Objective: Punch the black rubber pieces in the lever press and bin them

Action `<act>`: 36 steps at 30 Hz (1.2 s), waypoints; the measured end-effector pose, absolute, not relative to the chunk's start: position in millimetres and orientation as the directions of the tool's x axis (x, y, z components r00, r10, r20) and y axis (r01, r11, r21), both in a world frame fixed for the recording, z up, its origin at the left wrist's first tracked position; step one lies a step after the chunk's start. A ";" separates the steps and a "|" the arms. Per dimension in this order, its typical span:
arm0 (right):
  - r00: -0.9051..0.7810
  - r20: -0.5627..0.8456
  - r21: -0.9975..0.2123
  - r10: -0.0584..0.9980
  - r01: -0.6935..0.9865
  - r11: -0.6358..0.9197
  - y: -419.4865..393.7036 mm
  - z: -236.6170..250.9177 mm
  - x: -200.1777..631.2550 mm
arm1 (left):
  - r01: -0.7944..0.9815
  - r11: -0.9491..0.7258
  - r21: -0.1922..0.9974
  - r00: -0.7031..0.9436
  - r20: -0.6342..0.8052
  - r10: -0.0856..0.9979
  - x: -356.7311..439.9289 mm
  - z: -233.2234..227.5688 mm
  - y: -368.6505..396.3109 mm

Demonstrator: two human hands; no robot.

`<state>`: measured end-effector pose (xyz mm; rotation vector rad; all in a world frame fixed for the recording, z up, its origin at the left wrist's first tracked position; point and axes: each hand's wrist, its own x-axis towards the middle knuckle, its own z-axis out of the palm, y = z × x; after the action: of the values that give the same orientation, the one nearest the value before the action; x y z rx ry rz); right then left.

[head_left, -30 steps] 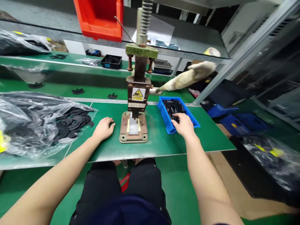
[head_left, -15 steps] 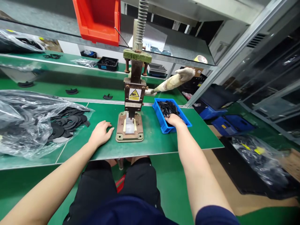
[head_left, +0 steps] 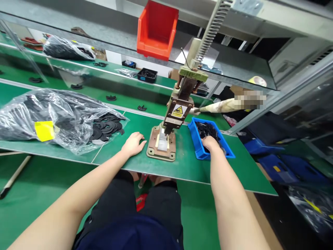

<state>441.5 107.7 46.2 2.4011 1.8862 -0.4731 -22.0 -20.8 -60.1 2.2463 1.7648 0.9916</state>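
My left hand [head_left: 134, 144] lies on the green tabletop, fingers apart and holding nothing, just left of a hand press [head_left: 178, 111]. The press has a rusty base plate [head_left: 171, 152], a pale block [head_left: 163, 140] under its ram, a tall spring and a wrapped lever [head_left: 221, 106] on its right. My right hand [head_left: 211, 143] reaches into a blue bin [head_left: 194, 133] of small black parts [head_left: 206, 129]. Its fingertips are hidden among them, so their grip does not show. Left of my left hand, flat curved black pieces [head_left: 108, 126] spill from a clear plastic bag [head_left: 65, 111].
A red bin [head_left: 157, 34] sits on the shelf above. Several curved black pieces [head_left: 111, 98] lie on the green strip behind the bench. Further back is a black tray [head_left: 147, 75]. Blue crates [head_left: 278, 168] stand beyond the table's right end.
The view has swung left and tilted, so the bench appears further right. My left hand stays on the tabletop, and my right hand is still in the blue bin.
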 end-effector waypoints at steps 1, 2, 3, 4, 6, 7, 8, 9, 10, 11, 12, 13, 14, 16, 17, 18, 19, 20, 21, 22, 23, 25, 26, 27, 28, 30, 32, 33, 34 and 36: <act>0.214 -0.263 -0.156 0.941 0.953 -0.261 108.5 46.1 441.1 | 0.825 -0.314 0.470 0.108 0.415 0.903 -21.9 -59.7 -21.1; 0.220 -0.255 -0.166 0.942 0.949 -0.267 108.8 46.4 441.3 | 0.824 -0.314 0.471 0.110 0.412 0.905 -21.9 -59.1 -21.5; 0.224 -0.245 -0.177 0.943 0.946 -0.271 108.7 47.3 442.2 | 0.824 -0.314 0.472 0.113 0.407 0.906 -21.9 -58.3 -21.9; 0.228 -0.233 -0.190 0.945 0.943 -0.274 108.0 48.5 444.0 | 0.824 -0.315 0.471 0.117 0.402 0.908 -22.0 -57.5 -22.4; 0.241 -0.203 -0.216 0.949 0.934 -0.284 104.1 52.0 449.5 | 0.825 -0.317 0.469 0.125 0.396 0.910 -22.6 -56.5 -23.0; 0.250 -0.184 -0.230 0.951 0.929 -0.289 101.0 54.2 452.9 | 0.825 -0.319 0.466 0.129 0.395 0.910 -23.1 -56.5 -23.1; 0.262 -0.161 -0.245 0.952 0.923 -0.295 97.1 56.6 456.5 | 0.825 -0.323 0.463 0.135 0.394 0.909 -23.7 -57.0 -22.9; 0.274 -0.133 -0.262 0.952 0.917 -0.300 92.7 59.3 459.8 | 0.825 -0.328 0.460 0.143 0.392 0.909 -24.3 -57.9 -22.4; 0.286 -0.102 -0.279 0.953 0.911 -0.303 87.6 62.3 462.7 | 0.824 -0.334 0.458 0.151 0.390 0.908 -25.0 -59.2 -21.8; 0.296 -0.067 -0.299 0.953 0.905 -0.302 82.1 65.6 464.7 | 0.822 -0.339 0.457 0.160 0.387 0.908 -25.7 -60.6 -21.2; 0.302 -0.027 -0.322 0.953 0.900 -0.294 76.0 69.2 465.5 | 0.820 -0.342 0.459 0.166 0.382 0.909 -26.4 -62.0 -20.6; 0.303 0.018 -0.347 0.953 0.896 -0.279 69.4 73.0 464.8 | 0.817 -0.343 0.464 0.167 0.379 0.910 -27.1 -63.2 -20.3; 0.298 0.067 -0.375 0.952 0.892 -0.253 61.9 76.7 462.2 | 0.812 -0.343 0.472 0.166 0.377 0.911 -27.7 -63.9 -20.1; 0.254 0.171 -0.432 0.952 0.888 -0.160 44.0 82.9 451.1 | 0.794 -0.345 0.500 0.146 0.393 0.908 -28.9 -62.8 -21.1; 0.210 0.224 -0.458 0.952 0.885 -0.087 33.1 84.8 442.4 | 0.783 -0.346 0.517 0.124 0.415 0.901 -29.2 -60.7 -22.4; 0.150 0.275 -0.479 0.950 0.878 0.000 20.8 85.4 431.8 | 0.772 -0.347 0.533 0.091 0.447 0.890 -29.1 -57.3 -24.6; 0.077 0.323 -0.494 0.943 0.864 0.098 7.2 84.4 419.7 | 0.762 -0.350 0.544 0.054 0.486 0.872 -28.2 -52.6 -28.0; -0.002 0.367 -0.502 0.930 0.841 0.200 -7.6 82.0 406.5 | 0.754 -0.359 0.550 0.021 0.527 0.850 -26.3 -46.7 -32.9; -0.079 0.404 -0.507 0.912 0.810 0.295 -23.1 78.1 392.6 | 0.745 -0.378 0.550 -0.004 0.570 0.822 -23.1 -39.6 -39.6; -0.144 0.432 -0.512 0.890 0.774 0.373 -38.9 73.1 378.5 | 0.731 -0.409 0.547 -0.014 0.611 0.791 -18.4 -31.7 -48.1; -0.194 0.450 -0.519 0.872 0.738 0.432 -54.5 67.3 364.7 | 0.709 -0.454 0.540 -0.006 0.648 0.762 -12.1 -23.3 -58.4; -0.271 0.478 -0.536 0.835 0.663 0.522 -82.9 55.7 339.1 | 0.632 -0.564 0.531 0.040 0.705 0.708 4.1 -6.4 -82.7; -0.307 0.495 -0.542 0.813 0.622 0.565 -94.9 50.6 327.9 | 0.580 -0.619 0.530 0.085 0.716 0.693 13.0 1.3 -95.4; -0.342 0.512 -0.546 0.788 0.579 0.606 -105.0 46.3 318.1 | 0.525 -0.663 0.533 0.129 0.720 0.682 21.7 8.3 -107.6; -0.375 0.528 -0.548 0.761 0.535 0.644 -113.1 42.8 309.5 | 0.480 -0.693 0.538 0.174 0.716 0.676 29.6 14.2 -118.6; -0.429 0.550 -0.553 0.717 0.456 0.697 -123.8 38.0 296.5 | 0.425 -0.721 0.547 0.240 0.700 0.672 41.4 22.5 -135.7; -0.456 0.554 -0.566 0.696 0.407 0.717 -128.9 34.8 288.4 | 0.407 -0.729 0.550 0.270 0.691 0.671 47.1 26.6 -145.7; -0.462 0.555 -0.571 0.691 0.392 0.721 -130.1 33.5 286.1 | 0.403 -0.731 0.550 0.275 0.690 0.670 48.2 27.5 -148.4; -0.465 0.556 -0.576 0.689 0.384 0.722 -130.7 32.4 284.7 | 0.401 -0.733 0.550 0.277 0.689 0.669 48.7 27.8 -149.8; -0.469 0.547 -0.584 0.693 0.379 0.717 -131.0 30.7 284.0 | 0.405 -0.731 0.549 0.280 0.686 0.671 48.7 27.8 -150.1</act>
<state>284.0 -131.0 30.7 1.3943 3.6207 -0.8460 48.7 -150.1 27.8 2.2855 0.9888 1.4296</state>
